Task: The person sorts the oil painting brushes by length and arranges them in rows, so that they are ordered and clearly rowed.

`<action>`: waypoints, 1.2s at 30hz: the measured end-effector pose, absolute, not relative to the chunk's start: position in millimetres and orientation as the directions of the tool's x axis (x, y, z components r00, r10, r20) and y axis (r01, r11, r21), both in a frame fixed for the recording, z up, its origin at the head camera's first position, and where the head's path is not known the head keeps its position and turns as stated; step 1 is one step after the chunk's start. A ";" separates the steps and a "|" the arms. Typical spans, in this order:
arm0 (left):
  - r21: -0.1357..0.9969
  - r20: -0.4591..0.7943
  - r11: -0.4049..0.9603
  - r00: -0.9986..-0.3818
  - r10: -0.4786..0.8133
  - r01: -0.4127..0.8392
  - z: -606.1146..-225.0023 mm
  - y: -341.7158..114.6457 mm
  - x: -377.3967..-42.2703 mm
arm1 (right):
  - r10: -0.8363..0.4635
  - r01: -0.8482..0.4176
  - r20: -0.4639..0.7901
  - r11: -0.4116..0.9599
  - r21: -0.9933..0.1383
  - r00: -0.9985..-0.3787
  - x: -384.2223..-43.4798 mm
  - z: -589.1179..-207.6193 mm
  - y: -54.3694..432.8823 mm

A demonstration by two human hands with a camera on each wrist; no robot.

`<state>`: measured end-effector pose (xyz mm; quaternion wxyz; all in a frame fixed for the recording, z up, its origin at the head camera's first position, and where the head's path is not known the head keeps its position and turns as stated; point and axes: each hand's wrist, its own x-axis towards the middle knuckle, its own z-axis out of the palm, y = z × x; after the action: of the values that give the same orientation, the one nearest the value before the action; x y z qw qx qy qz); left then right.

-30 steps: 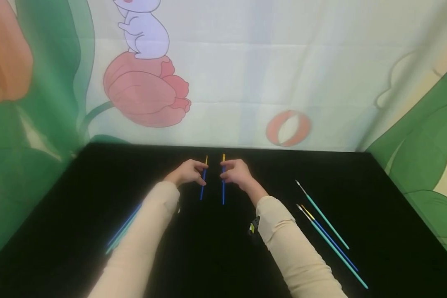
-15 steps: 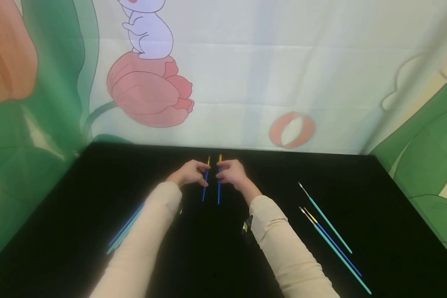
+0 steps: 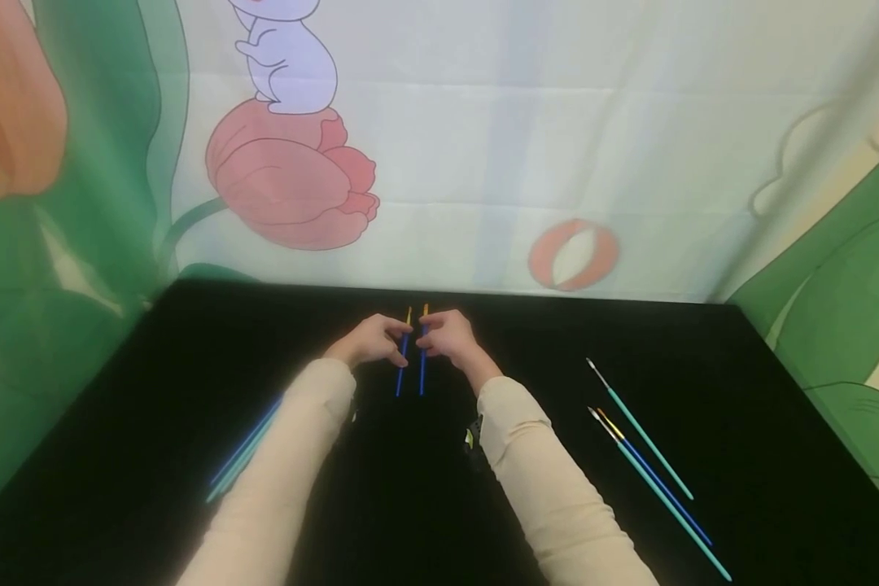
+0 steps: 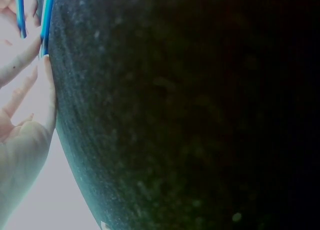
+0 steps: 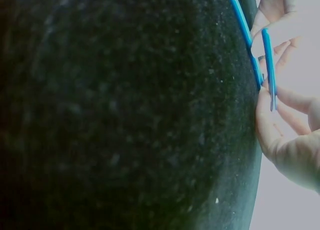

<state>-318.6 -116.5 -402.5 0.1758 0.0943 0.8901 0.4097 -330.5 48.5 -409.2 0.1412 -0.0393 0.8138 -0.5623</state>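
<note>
1. The left hand [image 3: 369,338] holds a blue-handled paintbrush [image 3: 400,379] at its fingertips, the fingers only partly bent and the thumb set apart from them, nearer the handle's end.
2. The right hand [image 3: 454,335] holds another blue brush [image 3: 422,376] in a similar way, fingertips and thumb meeting it at 2 places along its upper half.
3. These 2 brushes lie between the hands, side by side and just apart, yellow ends away from the person. The gap is slightly narrower at the yellow ends. I cannot tell whether they touch the black tabletop [image 3: 410,505].
4. Both wrist views show 2 blue handles near each other at the fingertips.
5. To the right of the right forearm, well apart from both hands, lie 3 more brushes: an upper turquoise brush [image 3: 650,443], with a dark blue brush [image 3: 666,491] and a lower turquoise brush [image 3: 675,511] close together below it.
6. Beside the left sleeve [image 3: 286,480], another blue handle [image 3: 246,442] and some turquoise [image 3: 243,458] lie slanted, partly hidden by the arm.
7. Behind the tabletop hangs a pale printed cloth [image 3: 439,163] with a pink tulip [image 3: 286,187].
</note>
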 end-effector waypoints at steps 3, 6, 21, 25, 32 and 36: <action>0.761 -0.227 0.648 -0.919 0.321 0.039 -401.4 -115.4 -317.5 | -0.210 0.097 -0.185 0.370 -0.924 -0.960 -329.7 -409.0 47.7; 0.760 -0.230 0.649 -0.917 0.327 0.042 -400.9 -113.6 -316.6 | -0.197 0.101 -0.183 0.366 -0.925 -0.963 -328.6 -410.1 47.9; 0.772 -0.229 0.634 -0.912 0.340 0.042 -399.6 -111.5 -318.2 | -0.212 0.094 -0.186 0.382 -0.919 -0.959 -324.3 -405.6 56.9; 0.791 -0.220 0.609 -0.905 0.364 0.052 -396.2 -115.6 -318.0 | -0.246 0.055 -0.161 0.388 -0.920 -0.956 -319.5 -399.1 63.6; 0.858 -0.185 0.512 -0.901 0.391 0.046 -394.1 -121.3 -319.8 | -0.303 -0.017 -0.119 0.410 -0.912 -0.945 -311.2 -388.3 75.5; 0.850 -0.160 0.520 -0.900 0.406 0.084 -388.6 -120.4 -318.1 | -0.315 -0.056 -0.103 0.456 -0.888 -0.944 -308.0 -384.3 85.0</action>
<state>-318.1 -120.4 -388.6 0.1721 0.1435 0.8547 0.4683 -308.0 85.0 -384.3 0.1271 -0.1097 0.8438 -0.5097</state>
